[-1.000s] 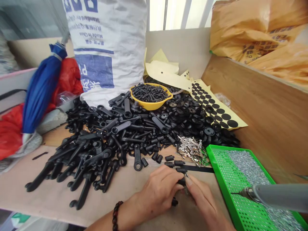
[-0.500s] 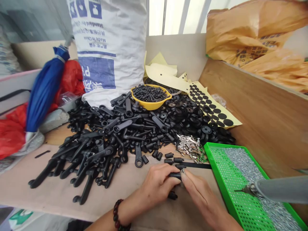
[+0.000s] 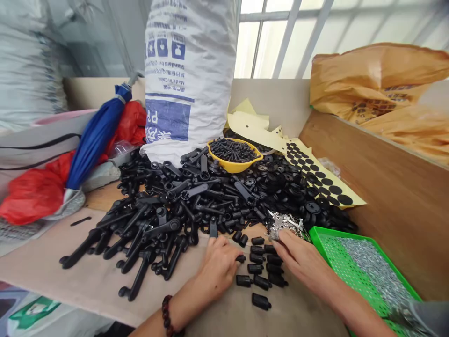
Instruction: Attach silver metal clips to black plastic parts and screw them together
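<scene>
My left hand (image 3: 218, 262) is low over the cloth with its fingers curled. The nubbed tip of a small black plastic cylinder (image 3: 240, 258) pokes out at its fingertips; the rest is hidden. Just beyond the knuckles lies a black crank handle (image 3: 213, 226), its near end covered by the hand. My right hand (image 3: 298, 255) reaches to the near edge of a pile of shiny metal clips (image 3: 289, 223), fingertips pinched at a clip there. Between the hands, several black cylinders (image 3: 260, 301) lie in rough columns, nubs pointing right.
Black crank handles (image 3: 140, 234) are heaped at left and centre, round black caps (image 3: 280, 180) behind. A yellow bowl (image 3: 235, 166) of black screw-like pieces sits on the heap. At right are a green tray (image 3: 317, 234) of small metal parts and a blurred grey tool (image 3: 426, 318).
My hands were together around a black cylinder; now they are apart. The right has gone to the clips, the left towards the handles. The view has shifted, uncovering the cylinders.
</scene>
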The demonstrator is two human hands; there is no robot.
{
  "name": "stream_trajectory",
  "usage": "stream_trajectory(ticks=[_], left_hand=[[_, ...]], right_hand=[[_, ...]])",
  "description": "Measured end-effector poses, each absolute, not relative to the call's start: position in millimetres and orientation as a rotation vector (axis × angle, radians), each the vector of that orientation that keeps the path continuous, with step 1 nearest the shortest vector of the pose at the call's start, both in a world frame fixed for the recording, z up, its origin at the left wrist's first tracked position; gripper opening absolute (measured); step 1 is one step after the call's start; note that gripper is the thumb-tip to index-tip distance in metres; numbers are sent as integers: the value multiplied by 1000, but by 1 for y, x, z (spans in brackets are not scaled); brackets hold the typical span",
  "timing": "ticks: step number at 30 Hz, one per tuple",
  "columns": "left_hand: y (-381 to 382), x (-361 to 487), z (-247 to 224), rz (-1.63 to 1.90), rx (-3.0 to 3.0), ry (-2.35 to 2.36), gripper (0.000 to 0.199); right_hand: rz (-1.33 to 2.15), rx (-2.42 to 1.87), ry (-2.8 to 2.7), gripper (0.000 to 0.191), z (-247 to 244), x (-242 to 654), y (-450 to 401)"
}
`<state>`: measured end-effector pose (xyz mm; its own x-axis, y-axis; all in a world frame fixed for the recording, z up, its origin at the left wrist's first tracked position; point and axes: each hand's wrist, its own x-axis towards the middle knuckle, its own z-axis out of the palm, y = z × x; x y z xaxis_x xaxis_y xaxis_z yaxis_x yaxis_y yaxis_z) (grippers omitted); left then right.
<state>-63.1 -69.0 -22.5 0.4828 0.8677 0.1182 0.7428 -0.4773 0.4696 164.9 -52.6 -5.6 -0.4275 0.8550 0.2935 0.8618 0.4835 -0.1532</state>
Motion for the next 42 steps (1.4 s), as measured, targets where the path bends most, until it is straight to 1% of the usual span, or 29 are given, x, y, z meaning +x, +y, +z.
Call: stream_trajectory(ticks=[3,7,10,14,17,20,23,25,28,30,33,37,39,42], left_hand=[[-72,-65,-18,438,2413,1301,18],[-66,-77,-6,540,2383,1234,18],[-57,-88,0,567,2381,1279,23],[-50,-91,1,350,2497,1313,29],[-48,-85,0,165,2605,1346,25],[-47,-80,-2,100,2661,1342,19],[-44,-79,-4,170,2616,1338,13],[-42,-79,-4,297,2538,1314,10],[-40,-78,0,554,2346,1266,16],[-39,-76,5,667,2174,1258,22],[-36,-69,12,729,1953,1267,23],[-33,-57,13,773,1757,1196,26],[-32,-53,11,801,1699,1159,28],[-33,-48,9,819,1668,1127,28]], right_hand=[[-120,-1390,-2507,21,-14,158,-26],[-261,-1313,-2641,16,-20,147,-2],[-336,-1281,-2698,14,-21,144,6],[-389,-1270,-2722,14,-24,147,12],[-414,-1261,-2737,14,-24,149,16],[-422,-1236,-2759,12,-22,150,17],[-417,-1209,-2769,10,-22,153,16],[-405,-1189,-2768,12,-24,155,16],[-375,-1158,-2750,15,-29,157,17],[-346,-1136,-2719,14,-30,156,18],[-282,-1089,-2654,14,-25,155,13],[-120,-996,-2593,22,-4,153,-4],[76,-928,-2519,19,7,151,-14],[197,-855,-2444,16,16,149,-26]])
